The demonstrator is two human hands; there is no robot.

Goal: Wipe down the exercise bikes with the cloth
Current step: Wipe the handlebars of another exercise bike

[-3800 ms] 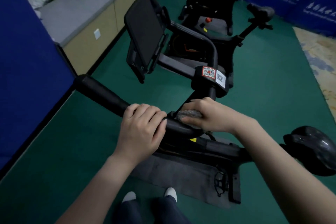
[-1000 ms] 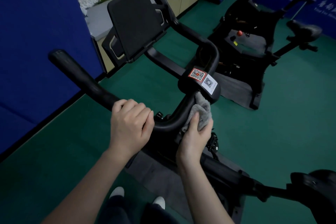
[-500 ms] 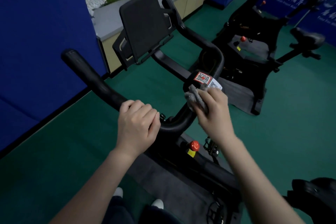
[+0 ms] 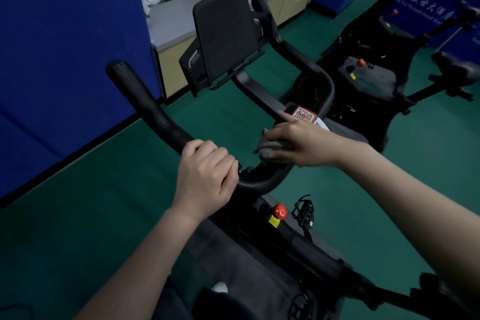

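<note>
Green carpet (image 4: 91, 215) under matte black tubular handlebar (image 4: 155, 114)

handlebar (image 4: 161, 117) black | cloth (image 4: 272, 147) grey | knob (image 4: 279, 211) red | floor (image 4: 104, 202) green | partition (image 4: 65, 47) blue

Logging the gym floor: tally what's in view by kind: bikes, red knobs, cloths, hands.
Exercise bikes: 2, the near bike under the hands and the far bike behind it.
Red knobs: 2, the near knob and the far knob.
Cloths: 1, the grey cloth.
Hands: 2, the left hand and the right hand.
Total: 7
</note>
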